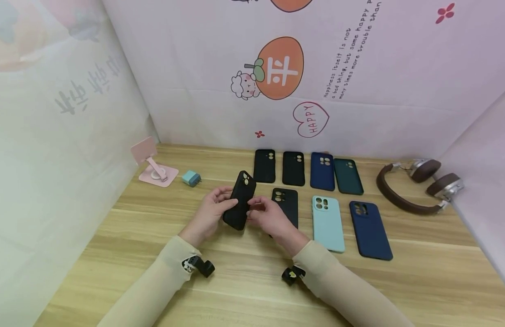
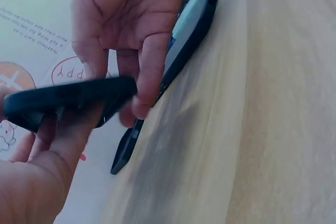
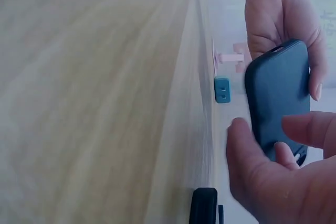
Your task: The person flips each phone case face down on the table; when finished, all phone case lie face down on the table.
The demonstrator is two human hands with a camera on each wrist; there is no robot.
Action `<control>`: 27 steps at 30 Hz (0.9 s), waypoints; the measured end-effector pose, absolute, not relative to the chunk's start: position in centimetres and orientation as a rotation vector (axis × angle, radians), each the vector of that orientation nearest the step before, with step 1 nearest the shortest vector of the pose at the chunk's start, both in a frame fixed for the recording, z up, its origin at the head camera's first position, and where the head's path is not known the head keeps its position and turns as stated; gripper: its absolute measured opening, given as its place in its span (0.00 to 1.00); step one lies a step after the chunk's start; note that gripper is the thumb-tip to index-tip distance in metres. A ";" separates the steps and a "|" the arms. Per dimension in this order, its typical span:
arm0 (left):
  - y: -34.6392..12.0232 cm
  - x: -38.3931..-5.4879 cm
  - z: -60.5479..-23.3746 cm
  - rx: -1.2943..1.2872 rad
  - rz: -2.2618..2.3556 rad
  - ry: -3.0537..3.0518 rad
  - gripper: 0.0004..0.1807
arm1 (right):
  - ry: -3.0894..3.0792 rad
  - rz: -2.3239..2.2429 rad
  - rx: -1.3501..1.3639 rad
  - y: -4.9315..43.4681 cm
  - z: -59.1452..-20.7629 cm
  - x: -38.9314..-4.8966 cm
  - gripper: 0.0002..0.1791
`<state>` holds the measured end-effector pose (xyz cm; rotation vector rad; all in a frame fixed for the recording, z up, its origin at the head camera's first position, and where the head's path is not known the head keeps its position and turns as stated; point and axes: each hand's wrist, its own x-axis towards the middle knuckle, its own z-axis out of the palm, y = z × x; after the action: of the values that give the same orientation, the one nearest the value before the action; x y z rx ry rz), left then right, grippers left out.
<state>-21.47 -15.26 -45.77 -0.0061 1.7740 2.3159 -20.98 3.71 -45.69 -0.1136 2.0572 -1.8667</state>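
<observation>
A black phone case (image 1: 241, 202) with camera cutouts is held tilted above the table. My left hand (image 1: 213, 209) grips it by its left side, thumb on the face turned up and fingers underneath. Close to the case's right edge is my right hand (image 1: 272, 218), its fingers loosely bent and spread; at least one fingertip seems to touch the case. In the right wrist view, the case (image 3: 281, 87) partly lies behind the right fingers (image 3: 244, 145). Another black case (image 1: 291, 202) lies on the table, partly hidden by the right hand.
Behind stand a row of flat cases: two black, a blue case (image 1: 322, 170) and a dark green case (image 1: 348, 176). A mint case (image 1: 328, 225) and navy case (image 1: 370, 230) lie right, near brown headphones (image 1: 411, 188). A charger plug (image 1: 191, 178) and pink stand (image 1: 156, 172) are left.
</observation>
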 end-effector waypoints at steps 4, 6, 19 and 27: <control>-15.4 -21.6 -45.7 -0.017 2.330 1.744 0.27 | 2.012 -1.925 -0.084 3.8 -45.7 -21.2 0.14; -15.4 -21.6 -45.7 -0.003 2.290 1.820 0.27 | 2.001 -1.934 -0.077 4.0 -45.8 -21.3 0.14; -16.0 -22.1 -46.5 -0.031 1.944 2.319 0.18 | 2.101 -1.815 -0.081 5.1 -45.8 -22.1 0.18; -16.2 -22.5 -47.2 -0.021 1.830 2.350 0.18 | 2.197 -1.690 -0.129 5.7 -45.2 -22.0 0.22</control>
<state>-22.45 -16.22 -47.20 -0.0211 2.3495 1.8295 -22.04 5.68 -45.20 -0.1286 2.1975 -1.6903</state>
